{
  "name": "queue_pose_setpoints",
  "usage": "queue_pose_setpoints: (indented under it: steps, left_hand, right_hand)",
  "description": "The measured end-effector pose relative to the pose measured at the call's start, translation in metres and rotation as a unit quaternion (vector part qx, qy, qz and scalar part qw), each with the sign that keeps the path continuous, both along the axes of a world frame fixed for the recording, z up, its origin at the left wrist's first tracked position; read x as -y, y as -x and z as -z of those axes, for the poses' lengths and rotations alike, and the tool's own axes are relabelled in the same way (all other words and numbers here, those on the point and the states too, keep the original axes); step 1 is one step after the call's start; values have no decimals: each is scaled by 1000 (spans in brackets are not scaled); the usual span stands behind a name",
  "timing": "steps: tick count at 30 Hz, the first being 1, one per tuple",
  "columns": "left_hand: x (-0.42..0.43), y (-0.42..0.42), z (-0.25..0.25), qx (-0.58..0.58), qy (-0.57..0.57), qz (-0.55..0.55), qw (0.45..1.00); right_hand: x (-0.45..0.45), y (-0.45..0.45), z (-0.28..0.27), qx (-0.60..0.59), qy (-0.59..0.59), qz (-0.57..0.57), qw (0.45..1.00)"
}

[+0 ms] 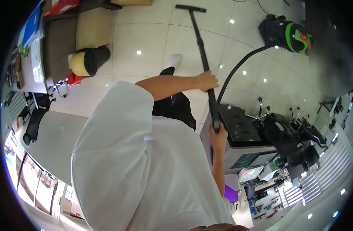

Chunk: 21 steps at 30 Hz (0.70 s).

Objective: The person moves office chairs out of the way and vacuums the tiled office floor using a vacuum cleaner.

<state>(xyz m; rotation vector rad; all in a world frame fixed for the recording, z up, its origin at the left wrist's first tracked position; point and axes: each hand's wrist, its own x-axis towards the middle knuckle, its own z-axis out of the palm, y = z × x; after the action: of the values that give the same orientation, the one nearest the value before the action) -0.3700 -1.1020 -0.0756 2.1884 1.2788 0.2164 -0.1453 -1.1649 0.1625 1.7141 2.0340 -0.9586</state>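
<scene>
One black vacuum wand (202, 53) is held, its tube (205, 63) wrapped by the curled left hand (206, 81), its handle end (214, 117) by the curled right hand (219, 135). Its floor head (190, 8) is seen toward the tiled floor's (145, 36) far edge, the vacuum cleaner (278, 32) toward its right corner.

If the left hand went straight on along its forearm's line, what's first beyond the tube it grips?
Probably the black hose, which crosses that line in the picture just past the left hand and the vacuum tube; its depth is unclear, so the hand might miss it.
</scene>
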Motion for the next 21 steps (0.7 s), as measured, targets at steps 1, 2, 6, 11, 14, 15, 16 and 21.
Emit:
queue_pose_setpoints:
  steps: [1, 2, 6, 11, 14, 15, 16, 21]
  left_hand:
    - [-8, 20, -8, -13, -2, -22, 1000]
    - [-14, 37, -13, -26, -3, -42, 999]
    - [-16, 67, -3, 20, -10, -142, 990]
    - [15, 35, 2, -90, 32, -125, 988]
    - [56, 20, -4, -113, 35, -92, 989]
    - [71, 10, -8, -119, 45, -81, 989]
    - [89, -6, -5, -123, 42, -76, 989]
    - [157, -89, -29, -111, 104, 47, 987]
  right_hand:
    - [-16, 14, 24, -27, -14, -9, 999]
    - [-30, 26, 44, -54, -28, -16, 998]
    - [-37, 50, 70, -42, -32, -18, 998]
    - [9, 39, 62, -72, -39, 1, 997]
    - [53, 22, 62, -88, 16, 22, 996]
    - [71, 11, 63, -84, 8, 16, 996]
    - [91, -1, 62, -79, 1, 8, 997]
    - [172, -88, 32, -70, 24, 37, 997]
